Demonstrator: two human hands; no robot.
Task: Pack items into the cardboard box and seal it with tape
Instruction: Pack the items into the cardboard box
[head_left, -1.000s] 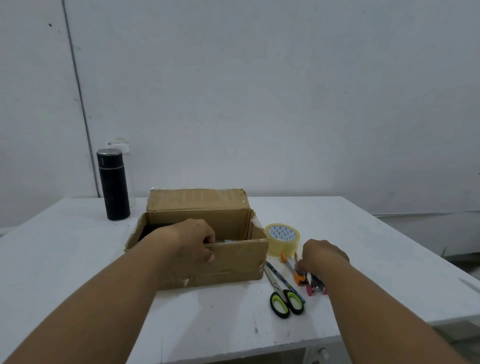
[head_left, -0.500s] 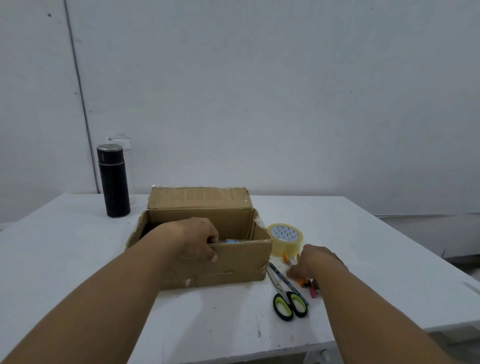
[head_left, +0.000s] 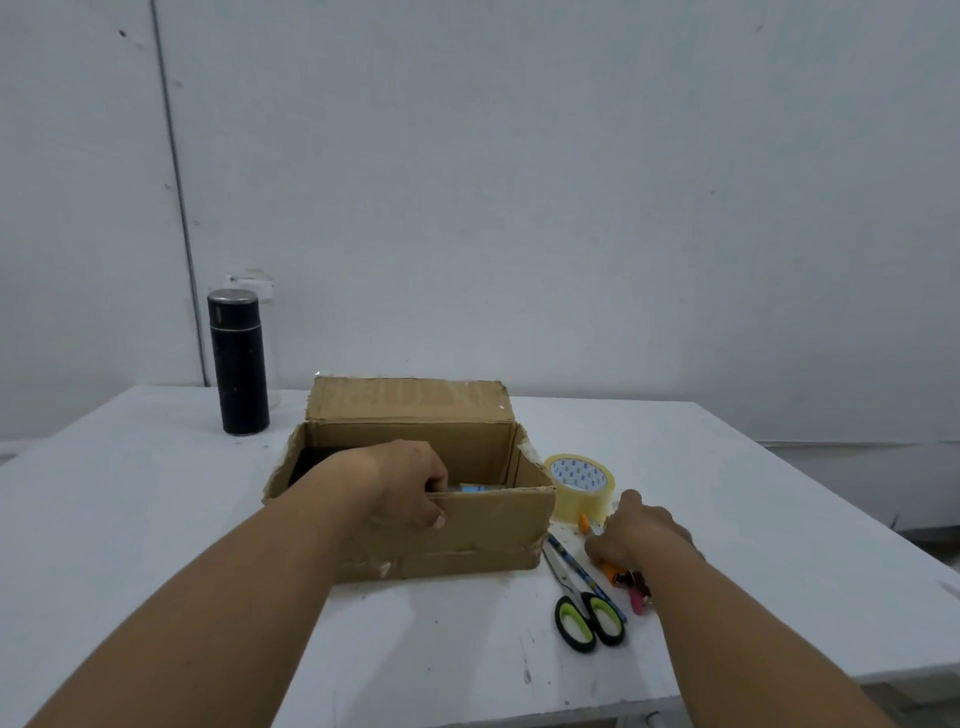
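An open cardboard box (head_left: 483, 535) sits mid-table with its flaps up. My left hand (head_left: 402, 486) grips the box's near wall at the rim, fingers inside. Something light blue (head_left: 475, 488) shows inside the box. To the right, my right hand (head_left: 636, 535) rests curled over a small pile of items: an orange-tipped tool (head_left: 584, 522) and pink and orange pieces (head_left: 631, 590). I cannot tell what the fingers hold. A roll of clear tape (head_left: 579, 486) lies just beyond that hand. Scissors (head_left: 584, 613) with green-black handles and a blue pencil (head_left: 589, 579) lie beside the box.
A black flask (head_left: 238, 361) stands at the back left with a clear bottle (head_left: 265, 291) behind it. The white table (head_left: 156, 519) ends at a front edge just below the scissors and a right edge near the wall.
My right hand has shifted slightly left and forward over the small items near the tape. My left hand keeps its grip on the box wall.
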